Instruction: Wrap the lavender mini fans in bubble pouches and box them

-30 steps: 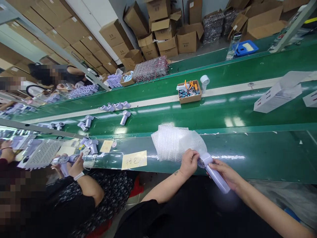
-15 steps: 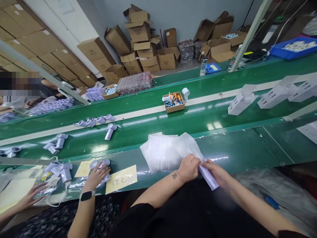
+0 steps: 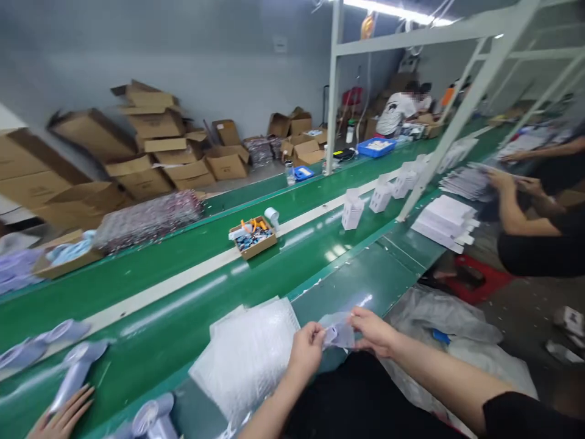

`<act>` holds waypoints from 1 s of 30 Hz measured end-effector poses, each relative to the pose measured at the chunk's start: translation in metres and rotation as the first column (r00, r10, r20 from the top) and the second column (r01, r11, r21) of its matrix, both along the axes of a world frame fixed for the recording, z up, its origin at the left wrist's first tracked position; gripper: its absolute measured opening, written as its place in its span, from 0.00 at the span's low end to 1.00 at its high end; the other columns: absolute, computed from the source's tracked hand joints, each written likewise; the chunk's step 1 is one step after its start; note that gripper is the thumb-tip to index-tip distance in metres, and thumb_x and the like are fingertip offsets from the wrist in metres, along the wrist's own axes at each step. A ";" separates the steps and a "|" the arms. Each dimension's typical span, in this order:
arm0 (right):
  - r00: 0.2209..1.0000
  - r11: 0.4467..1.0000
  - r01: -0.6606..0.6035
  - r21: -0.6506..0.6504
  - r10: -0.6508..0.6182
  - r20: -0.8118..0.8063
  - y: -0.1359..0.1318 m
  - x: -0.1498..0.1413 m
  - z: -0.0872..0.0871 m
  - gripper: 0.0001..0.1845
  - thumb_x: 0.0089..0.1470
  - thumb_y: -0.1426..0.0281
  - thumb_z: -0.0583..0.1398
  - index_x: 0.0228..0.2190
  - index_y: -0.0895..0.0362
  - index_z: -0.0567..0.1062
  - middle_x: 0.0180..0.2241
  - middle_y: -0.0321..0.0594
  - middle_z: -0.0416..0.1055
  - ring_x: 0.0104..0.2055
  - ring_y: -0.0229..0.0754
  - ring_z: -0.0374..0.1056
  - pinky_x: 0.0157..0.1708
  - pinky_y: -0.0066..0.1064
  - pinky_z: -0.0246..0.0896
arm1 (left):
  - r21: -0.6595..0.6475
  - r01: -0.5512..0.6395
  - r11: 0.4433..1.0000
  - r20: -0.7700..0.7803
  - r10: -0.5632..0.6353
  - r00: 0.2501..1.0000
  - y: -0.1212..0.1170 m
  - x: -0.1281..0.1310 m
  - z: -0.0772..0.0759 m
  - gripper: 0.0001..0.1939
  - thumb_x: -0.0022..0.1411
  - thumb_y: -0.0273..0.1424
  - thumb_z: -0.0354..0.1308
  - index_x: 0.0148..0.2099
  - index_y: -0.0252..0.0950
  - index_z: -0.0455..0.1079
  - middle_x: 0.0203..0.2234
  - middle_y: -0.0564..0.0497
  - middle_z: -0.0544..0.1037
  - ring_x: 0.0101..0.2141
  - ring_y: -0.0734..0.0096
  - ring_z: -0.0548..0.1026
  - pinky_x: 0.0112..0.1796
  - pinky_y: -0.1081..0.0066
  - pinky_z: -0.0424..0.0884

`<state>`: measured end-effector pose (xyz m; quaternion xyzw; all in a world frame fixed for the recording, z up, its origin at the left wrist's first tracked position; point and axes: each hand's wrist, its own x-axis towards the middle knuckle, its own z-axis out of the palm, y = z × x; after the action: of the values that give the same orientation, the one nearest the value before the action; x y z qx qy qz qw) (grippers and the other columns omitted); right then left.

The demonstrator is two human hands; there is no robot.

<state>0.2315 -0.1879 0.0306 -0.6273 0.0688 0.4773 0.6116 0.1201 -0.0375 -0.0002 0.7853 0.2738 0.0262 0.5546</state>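
Between my two hands is a translucent bubble-wrap bag (image 3: 345, 337) with a lilac plastic device (image 3: 333, 333) showing through it. My left hand (image 3: 308, 346) pinches the bag's left end. At the right end my right hand (image 3: 371, 332) grips it between thumb and fingers. A stack of flat bubble-wrap bags (image 3: 256, 353) lies on the bench to the left of my left hand. Nearer the left edge, lilac devices with round heads and tube handles (image 3: 155, 417) rest on the bench.
A co-worker's hand (image 3: 64, 414) touches another lilac device (image 3: 75, 369) at the lower left. Across the green conveyor (image 3: 192, 305) stand a small carton of parts (image 3: 258, 244) and white boxes (image 3: 353, 209). At right, another co-worker handles white sheets near folded white boxes (image 3: 445, 222).
The view has swung to the right. My hands have moved from the device's bare handle to both ends of the bag, and the device now sits inside it.
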 end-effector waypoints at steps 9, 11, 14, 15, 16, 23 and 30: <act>0.965 0.945 0.077 0.318 -0.151 0.216 -0.005 -0.013 0.030 0.19 0.45 0.56 0.62 0.23 0.55 0.61 0.26 0.33 0.68 0.30 0.38 0.65 0.32 0.32 0.62 | -0.123 0.351 0.928 0.234 -0.317 0.919 0.010 0.022 0.027 0.54 0.35 0.35 0.71 0.63 0.38 0.49 0.52 0.43 0.65 0.50 0.56 0.64 0.47 0.66 0.62; 0.954 0.960 0.059 0.275 -0.135 0.266 -0.007 -0.011 0.020 0.19 0.45 0.56 0.62 0.22 0.55 0.60 0.23 0.31 0.66 0.27 0.36 0.63 0.30 0.30 0.61 | -0.075 0.400 0.913 0.166 -0.384 0.908 0.001 0.032 0.018 0.47 0.37 0.31 0.69 0.60 0.38 0.56 0.46 0.45 0.70 0.46 0.57 0.67 0.45 0.66 0.62; 0.949 0.974 -0.008 0.227 -0.065 0.309 -0.018 0.010 0.006 0.20 0.45 0.53 0.62 0.23 0.56 0.62 0.23 0.31 0.65 0.28 0.37 0.64 0.29 0.30 0.61 | 0.036 0.396 0.917 0.165 -0.396 0.903 -0.016 0.052 0.006 0.12 0.51 0.31 0.59 0.40 0.36 0.71 0.32 0.50 0.73 0.36 0.65 0.69 0.38 0.70 0.63; 0.955 0.972 -0.037 0.233 -0.034 0.295 -0.024 0.024 0.002 0.20 0.46 0.53 0.61 0.24 0.56 0.64 0.25 0.33 0.67 0.29 0.38 0.66 0.30 0.31 0.62 | 0.040 0.381 0.924 0.180 -0.382 0.906 -0.020 0.060 0.003 0.07 0.52 0.31 0.58 0.35 0.35 0.72 0.29 0.50 0.73 0.33 0.67 0.68 0.36 0.72 0.62; 0.959 0.969 -0.057 0.238 -0.013 0.283 -0.033 0.040 -0.001 0.20 0.46 0.52 0.61 0.26 0.56 0.65 0.28 0.35 0.69 0.31 0.39 0.67 0.31 0.32 0.63 | 0.007 0.364 0.931 0.192 -0.359 0.913 -0.023 0.070 0.001 0.06 0.53 0.32 0.57 0.32 0.34 0.71 0.26 0.51 0.72 0.30 0.69 0.67 0.33 0.73 0.61; 0.703 0.927 0.375 0.019 -0.297 0.646 -0.157 0.248 -0.016 0.21 0.49 0.51 0.56 0.33 0.56 0.68 0.29 0.40 0.72 0.30 0.42 0.70 0.32 0.34 0.65 | -0.500 0.033 0.865 0.134 0.040 0.990 -0.041 0.175 0.004 0.16 0.45 0.40 0.66 0.30 0.32 0.70 0.19 0.54 0.68 0.22 0.75 0.65 0.25 0.76 0.59; 0.486 0.503 0.751 -0.428 0.017 0.874 -0.307 0.509 0.002 0.22 0.51 0.62 0.50 0.41 0.62 0.72 0.39 0.54 0.73 0.43 0.55 0.67 0.42 0.41 0.60 | -0.805 -0.176 0.566 -0.157 0.081 0.984 -0.102 0.308 -0.018 0.16 0.40 0.33 0.64 0.34 0.31 0.71 0.19 0.50 0.72 0.19 0.72 0.67 0.22 0.74 0.62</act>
<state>0.7410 -0.4950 0.0322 -0.9270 0.1415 -0.1025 0.3319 0.4286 -0.1391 -0.0184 0.4202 0.3395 -0.1027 0.8352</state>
